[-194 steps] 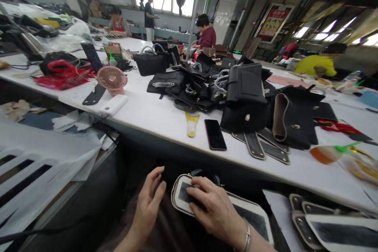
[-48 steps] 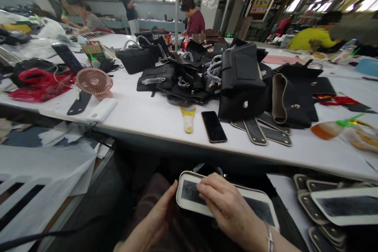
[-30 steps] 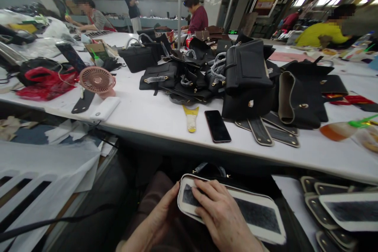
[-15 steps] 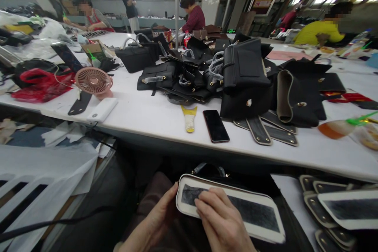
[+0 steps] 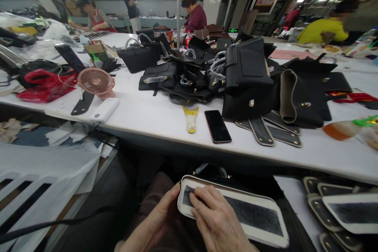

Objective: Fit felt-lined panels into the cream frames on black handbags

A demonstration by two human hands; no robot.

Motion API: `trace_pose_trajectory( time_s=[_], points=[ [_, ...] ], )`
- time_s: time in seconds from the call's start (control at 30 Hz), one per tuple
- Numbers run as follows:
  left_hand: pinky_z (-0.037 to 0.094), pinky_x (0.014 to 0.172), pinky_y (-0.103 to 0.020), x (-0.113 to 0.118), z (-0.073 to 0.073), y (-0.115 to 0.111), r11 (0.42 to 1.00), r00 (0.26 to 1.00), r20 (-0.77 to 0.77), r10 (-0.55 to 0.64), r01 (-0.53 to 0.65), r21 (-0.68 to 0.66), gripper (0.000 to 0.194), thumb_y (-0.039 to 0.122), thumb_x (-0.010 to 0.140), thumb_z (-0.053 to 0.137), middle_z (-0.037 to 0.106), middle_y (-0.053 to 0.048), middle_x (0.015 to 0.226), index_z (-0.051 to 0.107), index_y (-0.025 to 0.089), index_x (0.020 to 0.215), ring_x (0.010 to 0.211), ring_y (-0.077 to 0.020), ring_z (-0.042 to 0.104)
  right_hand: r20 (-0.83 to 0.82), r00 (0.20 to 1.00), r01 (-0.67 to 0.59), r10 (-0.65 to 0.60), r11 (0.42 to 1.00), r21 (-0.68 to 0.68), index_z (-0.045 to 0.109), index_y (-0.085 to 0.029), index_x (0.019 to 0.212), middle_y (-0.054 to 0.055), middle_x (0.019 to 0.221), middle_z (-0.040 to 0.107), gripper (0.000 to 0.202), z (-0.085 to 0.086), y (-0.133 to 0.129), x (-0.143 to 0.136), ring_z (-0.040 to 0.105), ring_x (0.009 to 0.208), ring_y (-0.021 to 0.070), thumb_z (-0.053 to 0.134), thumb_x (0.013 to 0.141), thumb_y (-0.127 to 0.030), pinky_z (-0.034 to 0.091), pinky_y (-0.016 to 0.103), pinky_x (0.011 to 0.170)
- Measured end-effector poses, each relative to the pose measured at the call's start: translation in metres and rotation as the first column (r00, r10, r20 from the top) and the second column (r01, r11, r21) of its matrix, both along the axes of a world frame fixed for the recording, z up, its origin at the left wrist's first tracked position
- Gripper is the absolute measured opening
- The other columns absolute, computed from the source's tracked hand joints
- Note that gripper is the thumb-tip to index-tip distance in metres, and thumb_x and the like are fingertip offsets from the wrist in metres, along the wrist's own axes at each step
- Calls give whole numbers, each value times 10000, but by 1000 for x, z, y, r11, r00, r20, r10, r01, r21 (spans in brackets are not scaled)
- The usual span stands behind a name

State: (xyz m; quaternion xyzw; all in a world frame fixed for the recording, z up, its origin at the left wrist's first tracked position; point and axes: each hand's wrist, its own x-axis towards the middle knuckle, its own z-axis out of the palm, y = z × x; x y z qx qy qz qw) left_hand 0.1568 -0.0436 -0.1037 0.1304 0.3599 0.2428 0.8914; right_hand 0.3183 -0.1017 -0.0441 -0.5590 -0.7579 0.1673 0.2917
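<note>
A black handbag lies across my lap, its wrapped handle (image 5: pixel 210 167) on the far side. Its pale-rimmed oblong panel (image 5: pixel 276 240) faces up, with a dark grey strip (image 5: pixel 251 212) along the middle. My left hand (image 5: pixel 165 208) is closed around the panel's left end, thumb on the rim; its other fingers are hidden underneath. My right hand (image 5: pixel 217 214) rests on the panel's left half, fingers bent and held together, tips pressing on the strip near its left end. It is closed over the front edge of the panel.
On the white table (image 5: pixel 159 122) ahead lie a phone (image 5: pixel 217 126), a yellow-and-white scraper-like tool (image 5: pixel 191 120), a pink fan (image 5: pixel 97 82) and piled black bags (image 5: pixel 248 67). Studded straps (image 5: pixel 320 208) and a similar panel (image 5: pixel 352 210) sit at right. Several people work farther back.
My right hand's fingertips have slid slightly left along the dark strip. My left hand keeps its hold on the panel's end. The whole view has shifted a little.
</note>
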Motion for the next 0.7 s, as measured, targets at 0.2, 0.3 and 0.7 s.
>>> trace_pose_trajectory(
  time_s=[0.2,0.3,0.7],
  points=[
    [327,1118,-446,2,9,-1,998,999,-36,6,-4,62,594,512,758,720,658,-113,1232,653,139,1216,1274,-342,474,2,1000,15,-15,1000,4,622,-179,1079,83,1028,658,266,-1,-1,-1,586,911,268,496,856,-106,545,453,826],
    [315,1125,-477,4,15,-3,997,998,-53,27,-23,74,591,501,763,714,684,-115,1183,644,148,1233,1260,-350,491,4,1000,22,-22,999,23,625,-179,1081,82,1021,661,273,-2,-1,-2,592,902,267,501,849,-109,552,444,807],
    [314,1136,-371,2,14,4,934,945,-322,53,66,350,649,520,751,729,616,-62,1321,593,205,1302,1299,-285,479,41,998,32,-36,994,108,615,-176,1126,85,1058,679,315,-12,-5,0,626,891,263,544,822,-137,563,391,748]
  ],
)
